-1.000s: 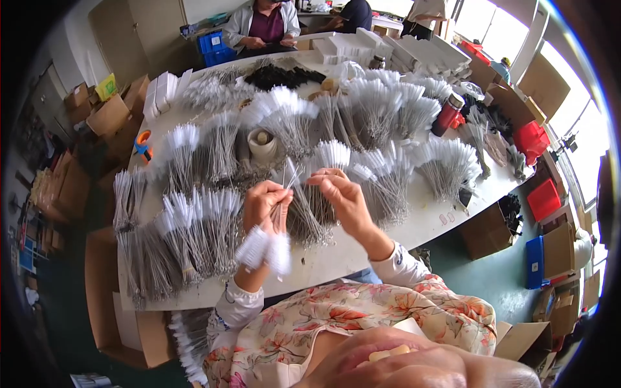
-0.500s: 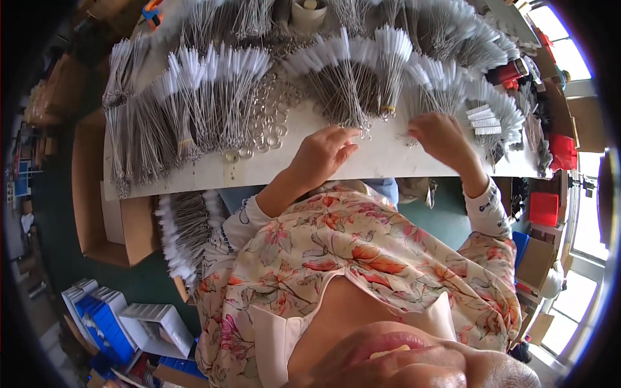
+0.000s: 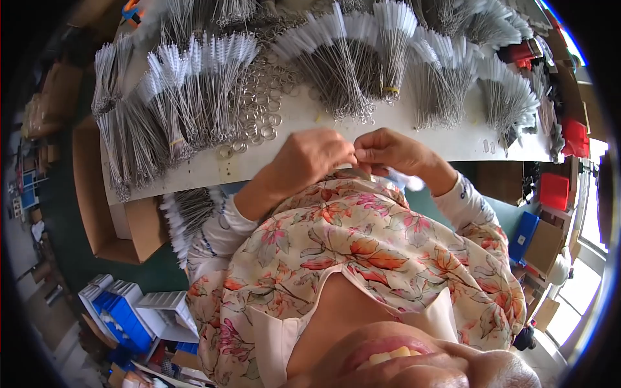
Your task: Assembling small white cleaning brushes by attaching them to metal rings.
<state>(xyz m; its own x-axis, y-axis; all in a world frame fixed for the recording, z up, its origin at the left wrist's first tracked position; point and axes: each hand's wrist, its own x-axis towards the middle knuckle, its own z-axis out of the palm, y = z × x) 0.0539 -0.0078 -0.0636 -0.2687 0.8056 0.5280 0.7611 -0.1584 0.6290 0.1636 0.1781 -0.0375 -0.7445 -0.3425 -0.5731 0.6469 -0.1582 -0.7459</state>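
My left hand and my right hand meet over the table's near edge, in front of my body. Both have their fingers pinched together, with the fingertips touching or almost touching. From under my right hand sticks a blurred white bristle end, which looks like that of a thin wire brush. What my left fingers pinch is hidden behind them. Just beyond the hands stands a fanned bundle of wire brushes, white bristles up and looped wire ends toward me. Loose metal rings lie scattered to its left.
More brush bundles cover the left of the white table, and others stand at the right. Below the left edge are an open cardboard box and more brushes. Blue and white plastic bins sit lower left.
My right hand has left the table's brush ends and come left and toward me to join my left hand. A white bristle end now shows under it. The view has shifted slightly.
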